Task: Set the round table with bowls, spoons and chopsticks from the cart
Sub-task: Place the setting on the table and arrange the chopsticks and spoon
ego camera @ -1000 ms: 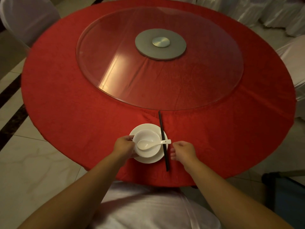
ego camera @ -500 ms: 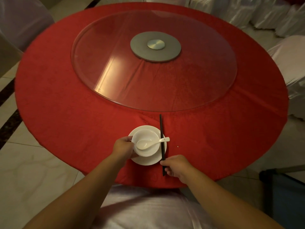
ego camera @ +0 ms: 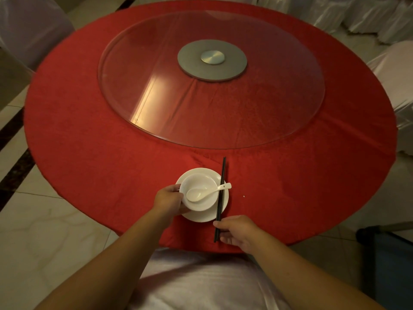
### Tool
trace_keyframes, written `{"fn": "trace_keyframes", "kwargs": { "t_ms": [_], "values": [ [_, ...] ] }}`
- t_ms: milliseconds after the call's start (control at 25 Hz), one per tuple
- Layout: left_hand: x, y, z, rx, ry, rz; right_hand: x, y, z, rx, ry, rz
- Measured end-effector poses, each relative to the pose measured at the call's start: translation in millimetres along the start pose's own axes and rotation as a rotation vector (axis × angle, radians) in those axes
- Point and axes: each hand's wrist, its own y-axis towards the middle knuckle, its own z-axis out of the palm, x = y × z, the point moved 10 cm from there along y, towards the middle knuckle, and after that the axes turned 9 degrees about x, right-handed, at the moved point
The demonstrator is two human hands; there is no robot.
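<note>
Low in the frame's centre, on the red tablecloth (ego camera: 89,142), the left hand (ego camera: 168,201) grasps a white bowl (ego camera: 200,192) seated on a white plate (ego camera: 221,211). A white spoon (ego camera: 206,192) lies in the bowl, its handle crossing the black chopsticks (ego camera: 221,191). The right hand (ego camera: 238,231) pinches the chopsticks' near end.

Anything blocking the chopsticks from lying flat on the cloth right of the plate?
Yes. The chopsticks lie across the right rim of the plate and over the spoon handle; the right hand holds their near end.
</note>
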Motion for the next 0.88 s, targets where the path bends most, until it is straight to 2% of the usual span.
{"fn": "trace_keyframes", "kwargs": {
  "t_ms": [600,800,880],
  "values": [
    [3.8,3.8,-3.0,0.023,-0.035,-0.002,2.0,0.6,11.2,0.019,0.071,-0.008],
    [1.5,7.7,-38.5,-0.137,0.010,0.051,2.9,-3.2,5.4,0.012,0.019,-0.001],
    [8.1,10.0,-37.7,-0.068,-0.062,-0.017,10.3,-4.8,-3.1,-0.043,0.027,-0.038]
  ]
}}
